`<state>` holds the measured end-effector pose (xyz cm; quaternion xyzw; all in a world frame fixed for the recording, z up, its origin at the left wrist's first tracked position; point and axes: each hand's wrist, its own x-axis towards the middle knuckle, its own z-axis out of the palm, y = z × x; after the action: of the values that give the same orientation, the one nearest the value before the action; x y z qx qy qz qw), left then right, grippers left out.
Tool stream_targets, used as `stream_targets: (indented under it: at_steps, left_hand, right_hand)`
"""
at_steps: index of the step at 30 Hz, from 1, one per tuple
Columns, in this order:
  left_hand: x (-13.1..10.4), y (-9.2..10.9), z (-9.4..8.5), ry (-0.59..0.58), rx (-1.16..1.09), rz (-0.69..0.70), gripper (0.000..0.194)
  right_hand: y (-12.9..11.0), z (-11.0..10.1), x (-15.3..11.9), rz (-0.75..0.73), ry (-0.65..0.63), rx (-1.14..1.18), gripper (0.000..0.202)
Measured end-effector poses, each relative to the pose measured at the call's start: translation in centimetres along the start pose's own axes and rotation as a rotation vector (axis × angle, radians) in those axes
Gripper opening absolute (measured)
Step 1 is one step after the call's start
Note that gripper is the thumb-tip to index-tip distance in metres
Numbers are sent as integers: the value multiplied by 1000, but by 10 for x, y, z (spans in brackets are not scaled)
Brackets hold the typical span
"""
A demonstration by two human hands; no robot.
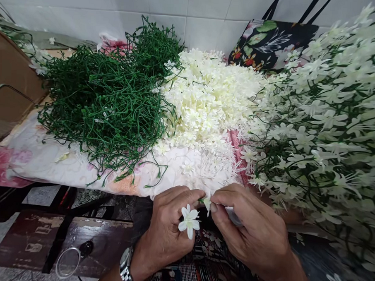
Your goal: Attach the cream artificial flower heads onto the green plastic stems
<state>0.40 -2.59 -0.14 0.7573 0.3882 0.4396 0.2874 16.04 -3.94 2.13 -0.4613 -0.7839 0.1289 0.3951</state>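
"What am I gripping?"
"My left hand (168,223) is holding a white flower (189,221); my right hand (250,228) is pinching a small blossom (207,202), sitting between both hands near the floral cloth (173,161)."

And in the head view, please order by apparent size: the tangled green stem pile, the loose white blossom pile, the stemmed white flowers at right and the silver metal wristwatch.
1. Stemmed white flowers at right
2. Tangled green stem pile
3. Loose white blossom pile
4. Silver metal wristwatch
Nearness may enlarge the first.
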Motion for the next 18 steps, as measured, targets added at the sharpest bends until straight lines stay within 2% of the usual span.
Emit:
stream_targets:
  at_steps: [5,12,18]
  left_hand:
    - [4,1,-2,-51,85,8,17]
    - [12,-1,0,-98,155,72,19]
    - [12,-12,5,-82,172,105,17]
  right_hand:
    - [1,2,0,32,-11,38,12]
    - [8,5,-3,64,-26,27,12]
    - [18,9,-5,46,-43,20,12]
